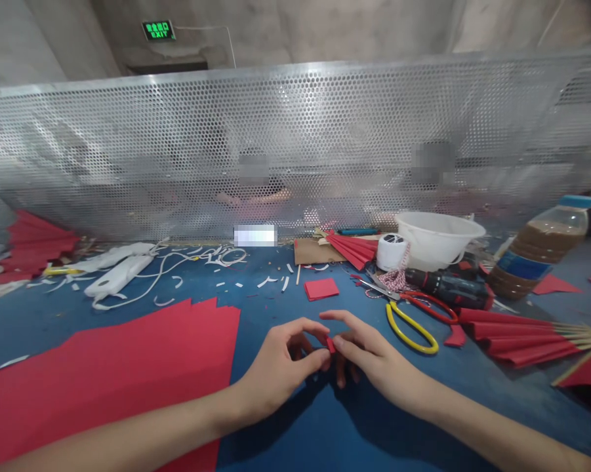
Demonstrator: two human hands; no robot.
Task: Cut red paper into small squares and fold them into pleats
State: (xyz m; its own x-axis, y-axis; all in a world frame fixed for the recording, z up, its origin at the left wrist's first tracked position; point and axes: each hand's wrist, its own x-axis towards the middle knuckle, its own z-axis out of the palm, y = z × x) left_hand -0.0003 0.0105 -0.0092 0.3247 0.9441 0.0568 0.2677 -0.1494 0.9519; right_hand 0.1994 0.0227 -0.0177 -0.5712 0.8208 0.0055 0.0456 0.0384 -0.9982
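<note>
Left hand (275,367): lower centre of the frame, its fingers (300,326) curved and pinching a small red paper piece from the left.

Right hand (374,347): just right of the left hand, its front fingers (349,321) pinching the same piece from the right, the others curled down toward the tabletop.

Red paper piece (330,345): held between the fingertips of both hands, at lower centre, above the blue tabletop (256,308). Its long axis seems to run steeply, with the top tipped left, but the fingers hide much of it, so its exact line is hard to tell.

Risk: the piece is tiny, so uneven pressure or a slip of the fingers could crease it or drop it among the paper scraps (226,262) at upper centre.

Nearby: a large red paper sheet (103,367) lies at lower left, and scissors with yellow and red handles (408,331) lie to the right.
</note>
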